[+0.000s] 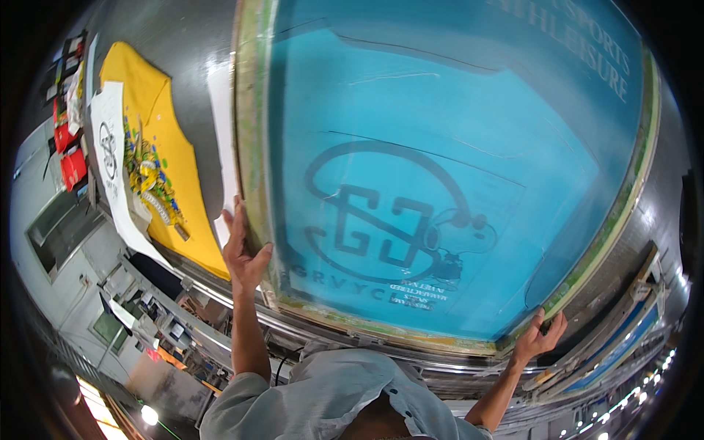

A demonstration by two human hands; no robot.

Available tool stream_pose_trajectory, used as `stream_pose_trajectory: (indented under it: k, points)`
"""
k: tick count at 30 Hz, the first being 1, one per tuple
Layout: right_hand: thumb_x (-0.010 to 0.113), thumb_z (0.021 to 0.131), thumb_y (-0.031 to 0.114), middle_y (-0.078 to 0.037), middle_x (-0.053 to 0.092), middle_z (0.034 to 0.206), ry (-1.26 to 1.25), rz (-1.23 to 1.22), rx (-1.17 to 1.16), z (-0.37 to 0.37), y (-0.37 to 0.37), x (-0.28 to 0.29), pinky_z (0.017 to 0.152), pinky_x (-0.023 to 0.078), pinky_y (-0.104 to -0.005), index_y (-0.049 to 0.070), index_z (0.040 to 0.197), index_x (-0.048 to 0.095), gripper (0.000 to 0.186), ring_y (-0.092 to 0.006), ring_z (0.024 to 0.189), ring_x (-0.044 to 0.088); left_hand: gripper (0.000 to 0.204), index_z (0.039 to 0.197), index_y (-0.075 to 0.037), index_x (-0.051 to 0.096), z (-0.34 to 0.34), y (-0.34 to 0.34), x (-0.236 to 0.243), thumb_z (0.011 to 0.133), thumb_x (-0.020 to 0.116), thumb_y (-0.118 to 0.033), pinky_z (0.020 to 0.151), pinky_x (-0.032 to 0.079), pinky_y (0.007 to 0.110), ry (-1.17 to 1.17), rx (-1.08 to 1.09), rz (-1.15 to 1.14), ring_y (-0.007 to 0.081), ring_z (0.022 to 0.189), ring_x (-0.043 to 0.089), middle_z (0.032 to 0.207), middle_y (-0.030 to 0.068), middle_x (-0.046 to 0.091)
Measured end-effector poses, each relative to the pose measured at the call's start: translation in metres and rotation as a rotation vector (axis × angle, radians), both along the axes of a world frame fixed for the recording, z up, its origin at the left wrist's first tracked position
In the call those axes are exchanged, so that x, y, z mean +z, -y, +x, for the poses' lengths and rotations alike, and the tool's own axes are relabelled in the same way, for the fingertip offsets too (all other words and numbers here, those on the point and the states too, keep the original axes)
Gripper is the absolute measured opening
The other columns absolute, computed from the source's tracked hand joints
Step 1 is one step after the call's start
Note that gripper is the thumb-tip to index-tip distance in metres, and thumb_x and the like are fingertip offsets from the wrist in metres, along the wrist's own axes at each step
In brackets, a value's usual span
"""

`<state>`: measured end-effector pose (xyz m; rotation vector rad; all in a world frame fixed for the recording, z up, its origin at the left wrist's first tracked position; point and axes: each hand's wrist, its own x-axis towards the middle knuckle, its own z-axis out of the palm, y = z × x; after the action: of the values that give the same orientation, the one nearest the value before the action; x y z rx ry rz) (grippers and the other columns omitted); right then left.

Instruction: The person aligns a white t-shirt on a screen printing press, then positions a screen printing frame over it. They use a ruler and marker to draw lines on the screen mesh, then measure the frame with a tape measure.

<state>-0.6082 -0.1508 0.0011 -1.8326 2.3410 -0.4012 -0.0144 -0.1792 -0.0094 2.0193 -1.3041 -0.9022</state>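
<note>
Left hand: the left hand point(242, 253), fingers spread, pressed flat on the left rail of the screen-printing frame point(253, 147), steadying it.
Right hand: the right hand point(541, 336) curled over the near-right corner.
Frame: its blue mesh point(440, 147) lay flat on the metal table point(183, 59).
Left: a yellow T-shirt point(158, 132) lay spread beside it.

Both arms rise from the lower edge of the view, spread wide apart. The left forearm runs almost straight up, bare from a rolled pale sleeve. The left hand point(243, 253) is open, palm pressed flat, fingers together and extended upward, thumb splayed to the right. The right forearm angles up and to the right. The right hand point(540, 337) is smaller in view, fingers curled over an edge, thumb apart
</note>
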Motion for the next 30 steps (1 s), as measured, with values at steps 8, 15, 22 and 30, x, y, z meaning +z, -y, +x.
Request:
stream_pose_trajectory:
  k: [8, 15, 22, 30]
  points:
    - [0.074, 0.094, 0.009, -0.020, 0.062, 0.110, 0.033, 0.022, -0.086, -0.009, -0.011, -0.006, 0.081, 0.052, -0.0423, -0.009, 0.123, 0.062, 0.036, -0.0338, 0.094, 0.062, 0.091, 0.157, 0.008, 0.034, 0.004, 0.007, 0.004, 0.076, 0.071, -0.013, 0.128, -0.001, 0.045, 0.139, -0.130, -0.021, 0.0317, 0.153, 0.034, 0.159, 0.0269, 0.042]
    - [0.079, 0.091, 0.013, -0.016, 0.065, 0.107, 0.053, -0.056, -0.030, 0.005, 0.012, -0.003, 0.075, 0.052, -0.0352, -0.004, 0.118, 0.067, 0.033, -0.0269, 0.089, 0.064, 0.081, 0.158, 0.004, 0.036, 0.007, -0.001, -0.009, 0.083, 0.066, 0.000, 0.122, 0.017, 0.041, 0.028, -0.089, -0.078, 0.0242, 0.141, 0.048, 0.158, 0.0173, 0.047]
    - [0.082, 0.086, 0.015, -0.016, 0.068, 0.104, 0.032, -0.110, -0.023, 0.004, 0.007, -0.001, 0.076, 0.055, -0.0388, -0.002, 0.116, 0.070, 0.036, -0.0308, 0.087, 0.069, 0.082, 0.158, 0.003, 0.035, -0.008, 0.011, 0.001, 0.082, 0.065, 0.002, 0.128, 0.010, 0.042, -0.001, -0.090, -0.091, 0.0232, 0.132, 0.055, 0.152, 0.0154, 0.054]
    - [0.082, 0.086, 0.020, -0.014, 0.069, 0.096, 0.042, -0.182, 0.008, -0.001, 0.007, -0.007, 0.072, 0.054, -0.0365, -0.001, 0.112, 0.072, 0.035, -0.0277, 0.081, 0.068, 0.072, 0.158, 0.008, 0.031, -0.023, 0.012, 0.007, 0.092, 0.059, 0.008, 0.113, 0.039, 0.032, -0.020, -0.062, -0.068, 0.0228, 0.130, 0.056, 0.153, 0.0203, 0.050]
